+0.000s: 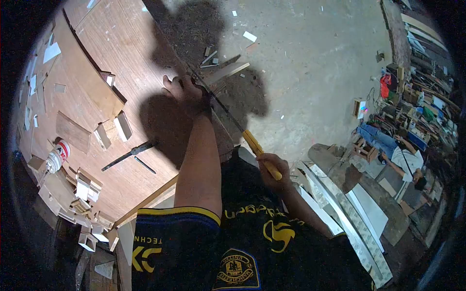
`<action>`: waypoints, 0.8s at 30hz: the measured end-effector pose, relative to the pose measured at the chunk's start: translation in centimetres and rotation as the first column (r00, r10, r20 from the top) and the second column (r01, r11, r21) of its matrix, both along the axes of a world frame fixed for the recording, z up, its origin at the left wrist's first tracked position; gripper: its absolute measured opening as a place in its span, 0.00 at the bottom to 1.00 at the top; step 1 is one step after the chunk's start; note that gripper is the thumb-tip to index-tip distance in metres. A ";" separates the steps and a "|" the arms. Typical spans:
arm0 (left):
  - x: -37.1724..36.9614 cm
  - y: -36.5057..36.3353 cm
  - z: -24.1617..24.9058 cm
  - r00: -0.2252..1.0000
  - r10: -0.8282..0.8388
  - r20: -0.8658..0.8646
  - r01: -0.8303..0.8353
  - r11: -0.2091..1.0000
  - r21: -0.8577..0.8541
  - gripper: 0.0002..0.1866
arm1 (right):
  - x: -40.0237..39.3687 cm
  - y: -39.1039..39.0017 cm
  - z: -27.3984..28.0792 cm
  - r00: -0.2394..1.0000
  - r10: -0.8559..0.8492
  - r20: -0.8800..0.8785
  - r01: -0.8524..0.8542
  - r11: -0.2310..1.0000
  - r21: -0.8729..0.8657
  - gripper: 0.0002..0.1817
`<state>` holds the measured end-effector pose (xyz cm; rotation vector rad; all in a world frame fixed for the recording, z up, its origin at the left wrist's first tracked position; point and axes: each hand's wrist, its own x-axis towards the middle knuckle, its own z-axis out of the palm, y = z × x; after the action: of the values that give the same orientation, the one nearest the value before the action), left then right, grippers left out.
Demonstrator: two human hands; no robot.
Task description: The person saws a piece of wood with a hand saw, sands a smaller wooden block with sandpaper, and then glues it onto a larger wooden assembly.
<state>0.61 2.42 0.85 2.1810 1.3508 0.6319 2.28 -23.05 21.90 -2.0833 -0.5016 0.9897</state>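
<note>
My right hand [273, 167] is wrapped round the yellow handle [253, 143] of a long tool with a thin dark blade or rod. That dark part [224, 107] runs up and left along the edge of the wooden board [121, 53], passing close to my left hand. My left hand [184, 92] rests at the board's edge in shadow, fingers bent and some apart; whether anything is under its palm is hidden. To its lower left, a black clamp-like tool [130, 156] lies on the board.
Small wooden pieces [89, 186] and a white-and-red container [59, 154] stand at the left. Wood offcuts [225, 72] lie on the floor [310, 63]. Long pale boards [347, 218] lean at lower right. Another person [407, 160] sits at the far right near clutter.
</note>
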 end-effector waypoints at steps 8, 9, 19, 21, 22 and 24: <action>0.5 0.1 2.0 0.909 0.283 0.306 -0.195 0.938 -0.288 0.11 | 0.7 2.7 2.1 0.994 0.062 0.090 -0.066 0.997 0.038 0.10; 0.6 0.2 2.3 0.909 0.277 0.311 -0.191 0.941 -0.280 0.11 | 0.7 2.7 2.1 0.994 0.059 0.094 -0.063 0.997 0.047 0.10; 0.3 0.1 0.9 0.989 0.011 -0.147 0.021 0.977 0.210 0.11 | 1.1 5.6 4.8 0.988 0.152 -0.011 -0.153 0.988 -0.014 0.14; 0.0 0.1 0.1 0.986 0.004 -0.168 0.033 0.975 0.220 0.10 | 1.4 6.8 6.4 0.988 0.124 -0.091 -0.131 0.989 -0.069 0.14; -0.3 0.1 -1.1 0.990 -0.039 -0.135 0.070 0.970 0.234 0.10 | 1.3 6.9 7.0 0.988 0.136 -0.071 -0.142 0.986 -0.084 0.14; -0.3 0.1 -0.9 0.992 -0.081 -0.094 0.102 0.964 0.244 0.09 | 1.5 7.1 8.6 0.988 0.150 -0.044 -0.154 0.982 -0.106 0.14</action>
<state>0.35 2.51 -0.06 2.4791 1.2605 0.7154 3.79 -15.99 30.46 -2.1444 -0.6072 1.1644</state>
